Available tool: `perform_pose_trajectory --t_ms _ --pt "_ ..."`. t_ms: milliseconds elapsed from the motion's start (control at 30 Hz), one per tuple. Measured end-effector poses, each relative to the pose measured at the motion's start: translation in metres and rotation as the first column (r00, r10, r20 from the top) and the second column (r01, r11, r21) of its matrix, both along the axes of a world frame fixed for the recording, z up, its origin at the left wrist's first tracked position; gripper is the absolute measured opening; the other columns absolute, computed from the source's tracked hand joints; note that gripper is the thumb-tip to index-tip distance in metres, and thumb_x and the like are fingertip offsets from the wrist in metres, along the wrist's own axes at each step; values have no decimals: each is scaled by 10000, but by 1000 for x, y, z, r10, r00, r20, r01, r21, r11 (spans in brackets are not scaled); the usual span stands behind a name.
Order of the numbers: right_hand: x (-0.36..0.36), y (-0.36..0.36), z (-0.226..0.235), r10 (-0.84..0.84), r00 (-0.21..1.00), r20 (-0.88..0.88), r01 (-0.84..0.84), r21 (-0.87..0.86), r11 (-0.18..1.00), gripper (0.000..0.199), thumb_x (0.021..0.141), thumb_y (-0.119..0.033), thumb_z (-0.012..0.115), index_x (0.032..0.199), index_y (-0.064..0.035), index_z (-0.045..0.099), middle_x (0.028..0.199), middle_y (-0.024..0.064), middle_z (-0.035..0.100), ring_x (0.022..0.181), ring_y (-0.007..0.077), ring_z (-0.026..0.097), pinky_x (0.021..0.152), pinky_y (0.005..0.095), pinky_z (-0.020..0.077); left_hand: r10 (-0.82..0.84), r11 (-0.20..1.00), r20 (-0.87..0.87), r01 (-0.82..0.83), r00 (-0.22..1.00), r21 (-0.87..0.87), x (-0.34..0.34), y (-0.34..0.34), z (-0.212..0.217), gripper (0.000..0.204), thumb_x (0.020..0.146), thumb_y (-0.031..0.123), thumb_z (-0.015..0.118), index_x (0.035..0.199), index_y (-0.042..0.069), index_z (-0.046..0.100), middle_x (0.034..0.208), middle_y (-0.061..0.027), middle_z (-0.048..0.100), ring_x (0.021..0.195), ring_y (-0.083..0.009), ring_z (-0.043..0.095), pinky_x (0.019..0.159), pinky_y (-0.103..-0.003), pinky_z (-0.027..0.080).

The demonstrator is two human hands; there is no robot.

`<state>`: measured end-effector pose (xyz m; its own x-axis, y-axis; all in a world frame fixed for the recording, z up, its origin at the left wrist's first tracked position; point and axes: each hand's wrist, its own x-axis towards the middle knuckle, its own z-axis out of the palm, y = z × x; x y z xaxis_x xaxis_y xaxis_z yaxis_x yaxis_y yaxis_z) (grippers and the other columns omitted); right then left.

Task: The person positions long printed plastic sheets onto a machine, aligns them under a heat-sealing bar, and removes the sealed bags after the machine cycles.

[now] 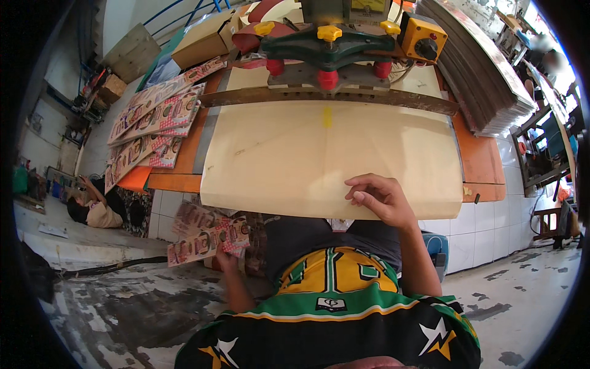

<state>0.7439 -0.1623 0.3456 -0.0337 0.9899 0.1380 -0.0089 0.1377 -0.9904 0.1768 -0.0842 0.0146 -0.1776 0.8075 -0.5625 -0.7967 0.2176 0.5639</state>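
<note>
Cards (200, 244), printed in red and pink, were gripped by the left hand (227, 261), its fingers closed on their near edge, below the front edge of the desk (482, 161) near its left corner. The right hand (381, 200), its fingers loosely curled and parted from the thumb, hung over the front edge of a cream sheet (270, 157); contact could not be told. A printed pile (161, 117) lay along the desk's left edge; a green press (329, 54) stood toward the rear.

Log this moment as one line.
left hand: holding printed cardboard | right hand: empty, over cream sheet | printed pile: atop orange table
</note>
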Motion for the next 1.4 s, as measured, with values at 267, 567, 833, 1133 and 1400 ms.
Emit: perform_pose_trajectory --t_ms 267,567,833,1133,1400 --pt "0 0 2 -11 1000 18 11 -8 1000 301 1009 -160 668 1244 29 665 993 115 740 889 159 693 822 303 570 -13 996 -151 1 988 -84 27 12 -8 527 1043 299 573 1452 -19 476 1379 -201 583 1248 -357 585 1072 -527 481" --pt "3 -1 -4 -46 997 54 47 -6 999 292 1008 -143 661 1245 27 666 979 114 743 870 160 692 814 305 570 -122 797 -173 -7 977 -604 25 62 30 781 994 483 628 1579 65 324 1579 -217 369 1359 -365 496 1087 -527 445" --pt "0 -1 1 -17 1000 19 17 -2 1000 302 1005 -151 670 1250 25 665 986 109 741 884 158 687 823 303 564 415 718 -890 -670 191 191 -50 140 74 426 1016 271 573 1327 -16 524 1301 -226 571 1131 -356 609 962 -446 515" --pt "2 -2 0 -22 1000 8 22 1 1000 298 1007 -149 669 1254 18 665 982 106 740 898 155 686 836 299 562 521 813 -688 -49 506 580 16 212 305 354 1046 209 593 1323 -10 566 1163 -164 691 1019 -225 684 896 -350 546" --pt "-1 -2 4 19 1000 13 -19 17 1000 286 1016 -137 652 1258 15 662 993 110 734 898 142 689 828 289 562 -90 884 -700 380 708 271 3 296 322 465 1040 225 594 1400 -52 492 1203 -231 674 1040 -306 722 843 -319 602"
